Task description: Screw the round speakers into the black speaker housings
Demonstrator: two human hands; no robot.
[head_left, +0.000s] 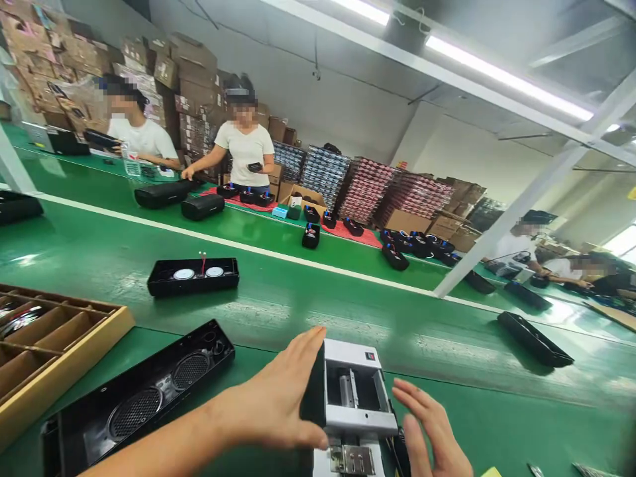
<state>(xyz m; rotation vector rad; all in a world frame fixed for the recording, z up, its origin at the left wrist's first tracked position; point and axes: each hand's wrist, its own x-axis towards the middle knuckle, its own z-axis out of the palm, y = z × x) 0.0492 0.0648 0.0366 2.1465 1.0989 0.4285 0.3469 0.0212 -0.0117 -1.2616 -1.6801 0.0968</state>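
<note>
A white and grey machine [358,391] with a red switch and a metal roller stands on the green bench in front of me. Along its left side my left hand [285,391] is stretched out, fingers together and thumb apart, holding nothing. On the other side my right hand [432,424] hovers close to the machine, its fingers apart and empty. Whether either hand touches the machine I cannot tell. Left of my forearm lies a black speaker housing [144,397] with two round mesh grilles, partly hidden by the arm.
A divided cardboard box [106,338] stands at the left edge. Beyond, a black speaker case [193,276] with two white discs rests on the green conveyor belt [278,291]. Another black case [534,339] lies at the right. Co-workers sit and stand across the line; a slanted white post [521,205] rises there.
</note>
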